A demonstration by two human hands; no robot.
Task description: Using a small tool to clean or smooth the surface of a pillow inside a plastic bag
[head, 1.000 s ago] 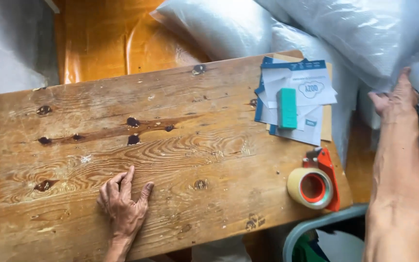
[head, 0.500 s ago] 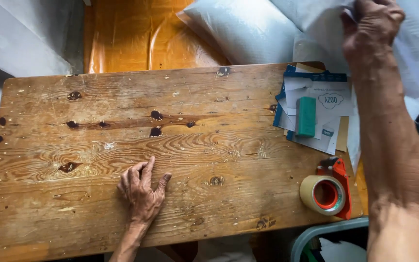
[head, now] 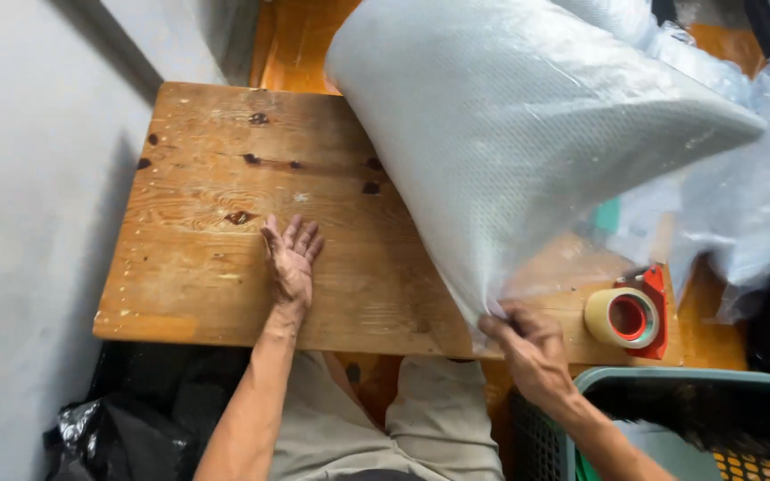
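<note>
Wooden surface (head: 198, 267) with dark knots sits tight against a grey wall on my left. My left hand (head: 290, 258) lies flat on it, fingers spread, holding nothing. My right hand (head: 528, 343) is pinched shut on the near corner of the bubble wrap sheet (head: 510, 151), which now drapes across the right half of the surface. Looks light, floppy and a bit slippery, so I'd say grip the edge or corner. Half a second ago that hand was up high at the back; the tape dispenser (head: 630, 316) hasn't moved
</note>
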